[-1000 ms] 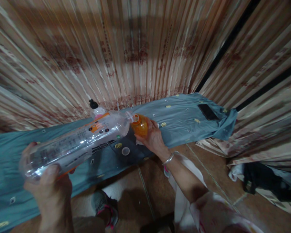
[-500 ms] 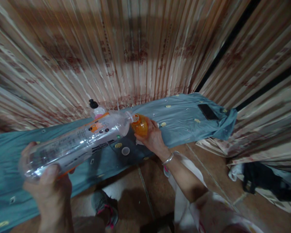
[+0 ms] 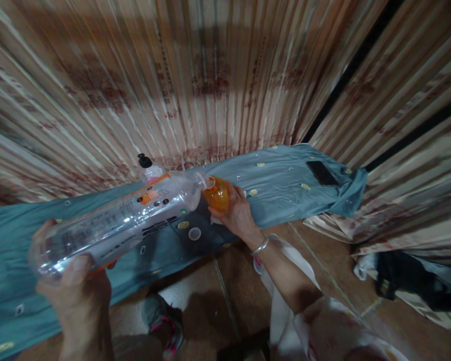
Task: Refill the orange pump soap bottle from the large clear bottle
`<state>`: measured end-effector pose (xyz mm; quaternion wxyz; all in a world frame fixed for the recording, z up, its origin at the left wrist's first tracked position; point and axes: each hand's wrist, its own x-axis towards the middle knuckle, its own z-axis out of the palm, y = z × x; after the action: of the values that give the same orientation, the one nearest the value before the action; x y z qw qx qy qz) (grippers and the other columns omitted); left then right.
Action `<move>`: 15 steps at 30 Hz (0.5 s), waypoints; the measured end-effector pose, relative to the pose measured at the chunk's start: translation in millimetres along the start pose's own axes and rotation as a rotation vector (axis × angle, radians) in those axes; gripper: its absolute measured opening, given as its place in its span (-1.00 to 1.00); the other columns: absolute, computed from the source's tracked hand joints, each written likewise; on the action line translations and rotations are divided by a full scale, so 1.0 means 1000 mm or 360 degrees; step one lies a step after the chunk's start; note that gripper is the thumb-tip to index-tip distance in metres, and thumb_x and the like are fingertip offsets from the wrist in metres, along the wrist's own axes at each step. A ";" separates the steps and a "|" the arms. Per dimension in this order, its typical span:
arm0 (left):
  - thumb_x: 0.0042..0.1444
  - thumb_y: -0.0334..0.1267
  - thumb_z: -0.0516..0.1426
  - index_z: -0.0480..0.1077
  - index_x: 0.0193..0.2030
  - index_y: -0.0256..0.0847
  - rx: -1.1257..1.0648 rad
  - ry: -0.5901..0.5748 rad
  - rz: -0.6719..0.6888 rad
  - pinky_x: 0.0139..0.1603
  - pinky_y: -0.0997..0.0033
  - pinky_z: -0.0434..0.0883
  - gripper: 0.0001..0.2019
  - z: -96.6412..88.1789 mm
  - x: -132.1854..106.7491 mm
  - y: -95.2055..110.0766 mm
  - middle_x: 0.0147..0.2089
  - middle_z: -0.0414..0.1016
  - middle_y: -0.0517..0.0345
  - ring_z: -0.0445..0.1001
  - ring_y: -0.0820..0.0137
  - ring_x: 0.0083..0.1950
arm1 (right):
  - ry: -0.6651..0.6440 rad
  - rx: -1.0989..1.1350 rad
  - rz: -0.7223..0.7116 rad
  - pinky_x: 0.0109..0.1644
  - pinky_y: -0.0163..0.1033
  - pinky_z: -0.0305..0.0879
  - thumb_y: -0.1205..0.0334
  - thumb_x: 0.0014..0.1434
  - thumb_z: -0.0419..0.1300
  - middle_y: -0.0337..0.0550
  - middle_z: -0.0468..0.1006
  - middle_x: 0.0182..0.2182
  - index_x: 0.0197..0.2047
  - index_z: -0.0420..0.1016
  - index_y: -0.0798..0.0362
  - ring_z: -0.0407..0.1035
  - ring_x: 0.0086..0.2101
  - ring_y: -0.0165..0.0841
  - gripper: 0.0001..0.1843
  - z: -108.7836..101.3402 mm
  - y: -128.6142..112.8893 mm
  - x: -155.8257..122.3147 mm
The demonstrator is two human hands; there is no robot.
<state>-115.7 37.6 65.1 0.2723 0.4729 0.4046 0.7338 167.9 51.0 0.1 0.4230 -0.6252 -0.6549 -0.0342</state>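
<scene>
My left hand point(image 3: 75, 281) is wrapped round the base of a large clear plastic bottle point(image 3: 124, 220) with an orange and white label. The bottle lies nearly level in the air, its neck pointing right. In my right hand point(image 3: 235, 210) is a small orange bottle point(image 3: 218, 194), tilted so its open mouth faces the clear bottle's neck. The two mouths meet or almost touch; I cannot tell which. Behind the clear bottle stands a bottle with a black cap point(image 3: 145, 161), mostly hidden. A small round translucent cap point(image 3: 194, 234) lies on the cloth below.
A teal patterned cloth point(image 3: 274, 175) covers the long narrow surface. A black phone point(image 3: 322, 173) lies near its right end. Pleated curtains point(image 3: 210, 80) hang behind and to the right. Dark clothing or a bag point(image 3: 409, 281) lies on the tiled floor at the right.
</scene>
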 end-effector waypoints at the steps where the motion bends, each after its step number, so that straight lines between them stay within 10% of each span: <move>1: -0.45 -0.10 0.41 0.50 0.06 0.02 -0.0011 -0.0004 0.0009 -0.75 0.53 0.32 -0.24 0.000 0.000 0.000 -0.14 0.37 0.11 0.28 0.40 -0.38 | 0.0006 0.0000 0.0003 0.17 0.07 0.44 0.10 0.04 0.39 0.18 0.50 0.08 0.31 0.16 0.23 0.36 0.07 -0.04 -0.13 0.000 0.000 0.000; 15: -0.42 -0.03 0.36 0.43 0.12 0.01 0.0136 -0.0028 -0.0014 -0.69 0.49 0.36 -0.21 -0.002 0.000 -0.001 -0.10 0.37 0.11 0.29 0.41 -0.39 | 0.0004 -0.0015 -0.0017 0.16 0.09 0.44 0.08 0.05 0.39 0.18 0.50 0.08 0.34 0.13 0.21 0.36 0.09 -0.03 -0.11 0.001 0.001 0.000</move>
<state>-117.8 37.2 64.1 0.2585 0.4888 0.4353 0.7104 168.2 52.0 -1.7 0.4207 -0.6237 -0.6576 -0.0402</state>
